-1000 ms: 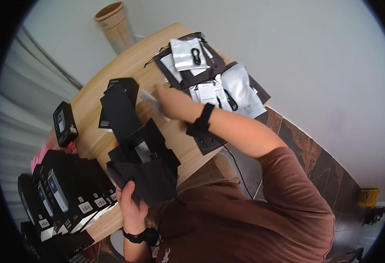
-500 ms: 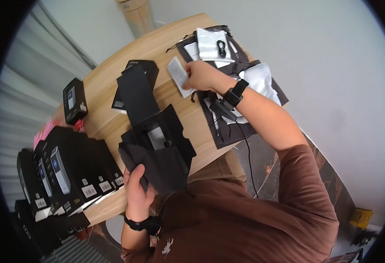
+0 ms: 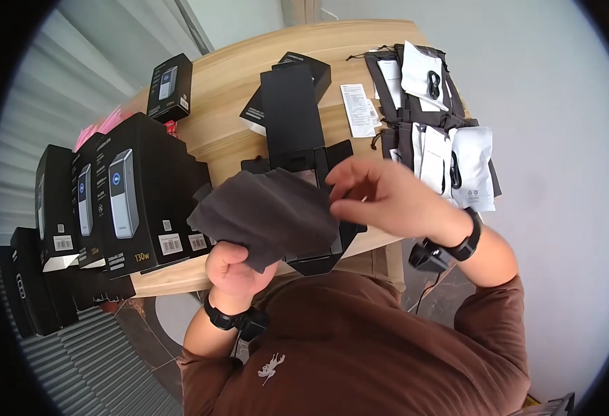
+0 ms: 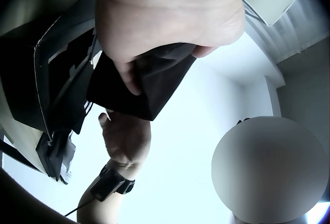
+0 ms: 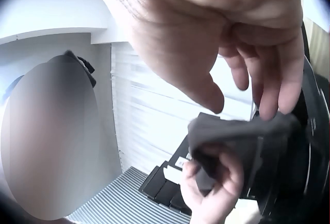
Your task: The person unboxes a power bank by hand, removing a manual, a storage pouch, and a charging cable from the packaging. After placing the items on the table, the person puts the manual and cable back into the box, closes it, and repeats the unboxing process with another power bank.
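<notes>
A dark grey cloth pouch (image 3: 263,211) is held up by my left hand (image 3: 239,269), thumb on top and fingers beneath, over the front of an opened black box (image 3: 292,114). The pouch covers much of the box's inside in the head view. My right hand (image 3: 384,197) hovers at the pouch's right edge, fingers loosely bent and thumb apart. In the right wrist view its fingertips (image 5: 269,112) hang just above the pouch's rim (image 5: 234,131), with nothing pinched between them. Beyond the right hand lies a printed paper leaflet (image 3: 358,111) on the table.
Stacked black boxes with a silver device pictured (image 3: 145,194) stand at the left; another box (image 3: 170,87) stands behind them. A further black box (image 3: 322,69) lies behind the opened box's flap. At the right are drawstring pouches (image 3: 387,142), white packets (image 3: 472,173) and coiled black cables (image 3: 434,84).
My right hand has laid the leaflet on the table, let it go and come back to the pouch. My left hand has lifted the pouch across the box opening. The head view has turned.
</notes>
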